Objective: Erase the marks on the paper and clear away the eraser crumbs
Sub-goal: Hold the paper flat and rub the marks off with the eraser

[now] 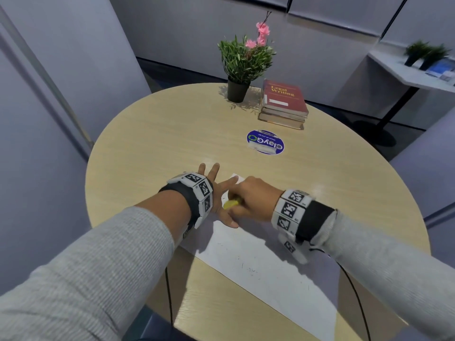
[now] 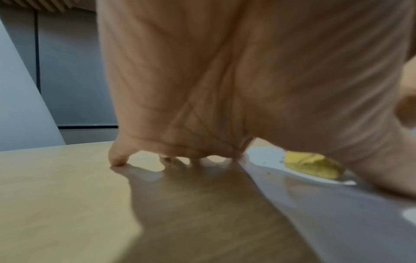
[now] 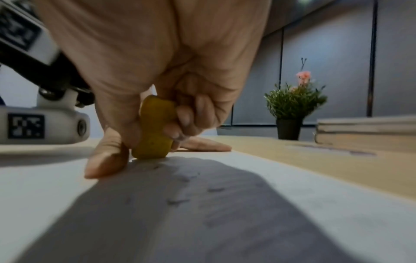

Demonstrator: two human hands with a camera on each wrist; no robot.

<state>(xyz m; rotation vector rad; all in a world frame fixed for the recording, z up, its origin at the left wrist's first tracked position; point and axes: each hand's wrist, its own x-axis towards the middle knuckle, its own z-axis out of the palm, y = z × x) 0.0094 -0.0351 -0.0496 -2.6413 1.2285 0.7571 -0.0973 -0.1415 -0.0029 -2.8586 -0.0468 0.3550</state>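
A white sheet of paper [image 1: 266,262] lies slanted on the round wooden table [image 1: 152,143], with faint dark specks and crumbs [image 1: 248,267] on it. My left hand [image 1: 216,193] lies flat with fingers spread, pressing the paper's far left corner and the table. My right hand [image 1: 248,200] grips a yellow eraser [image 1: 231,204] and presses its end onto the paper beside the left thumb. In the right wrist view the eraser [image 3: 155,128] stands on the paper [image 3: 292,204] with dark crumbs [image 3: 178,202] in front. The left wrist view shows the eraser [image 2: 313,165] past my palm.
A potted plant [image 1: 242,67] with pink flowers and a stack of books [image 1: 283,104] stand at the table's far side. A round blue sticker [image 1: 265,142] lies mid-table. A white side table [image 1: 413,70] stands at the right.
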